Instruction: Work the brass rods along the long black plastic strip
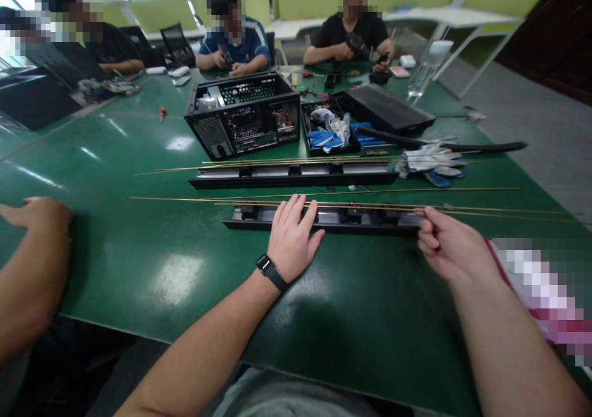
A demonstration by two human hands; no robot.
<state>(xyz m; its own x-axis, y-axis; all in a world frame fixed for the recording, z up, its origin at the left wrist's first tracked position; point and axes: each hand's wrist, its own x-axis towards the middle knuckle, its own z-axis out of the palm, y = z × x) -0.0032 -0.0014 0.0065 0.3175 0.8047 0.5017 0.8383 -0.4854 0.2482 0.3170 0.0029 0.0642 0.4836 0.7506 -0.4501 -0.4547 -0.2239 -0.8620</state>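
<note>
A long black rail (pixel 356 218) with metal clips lies across the green table (pixel 185 281) in front of me. My left hand (pixel 292 235), a black watch on its wrist, lies flat and open on the rail's middle. My right hand (pixel 446 244) is closed in a pinch at the rail's right end, where several thin brass rods (pixel 485 208) run along it. What exactly the fingers grip is hard to make out. A second identical rail (pixel 296 175) lies parallel just beyond, with more brass rods (pixel 277 161) on it.
An open black computer case (pixel 243 115), a flat black panel (pixel 388 110), a black tray with blue-white gloves (pixel 330 132) and loose gloves (pixel 432 161) sit further back. Another person's arm (pixel 28 263) rests at left. Three people work at the far side.
</note>
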